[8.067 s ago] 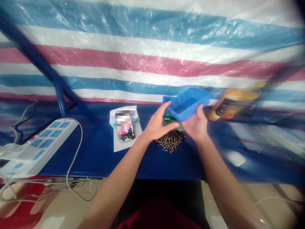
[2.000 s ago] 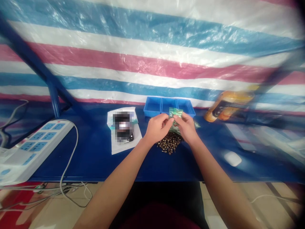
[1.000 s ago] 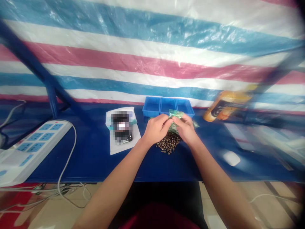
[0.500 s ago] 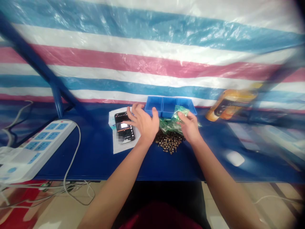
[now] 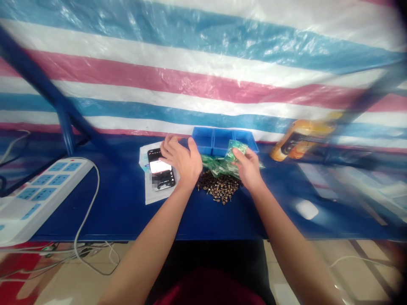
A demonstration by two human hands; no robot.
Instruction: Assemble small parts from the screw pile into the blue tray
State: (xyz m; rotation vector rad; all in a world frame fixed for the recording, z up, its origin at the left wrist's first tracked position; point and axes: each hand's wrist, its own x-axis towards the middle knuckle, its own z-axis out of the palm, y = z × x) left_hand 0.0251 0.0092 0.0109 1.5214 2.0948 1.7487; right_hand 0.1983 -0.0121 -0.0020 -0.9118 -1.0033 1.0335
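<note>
My right hand (image 5: 248,166) pinches a small green plastic packet (image 5: 236,149) between thumb and fingers, above a pile of similar green packets (image 5: 219,166). My left hand (image 5: 183,160) is raised with its fingers apart and holds nothing. It hovers over the right edge of a smartphone (image 5: 161,171) with a lit screen. Between my forearms lies a heap of small brass-coloured screws or similar metal pieces (image 5: 222,190). Just behind the packets stands a blue tray (image 5: 213,148) with three compartments. What the held packet contains is too small to tell.
The phone lies on a white sheet (image 5: 151,197). On the left is a large white power strip (image 5: 57,186) with a cable. To the right stand an orange bottle (image 5: 288,142), a white rounded case (image 5: 307,209) and blurred flat objects. Blue frame bars (image 5: 65,127) slant at both sides.
The whole view has shifted slightly, so things sit a little further left. My left fingers have curled somewhat. The phone's screen picture differs. My right hand keeps the green packet.
</note>
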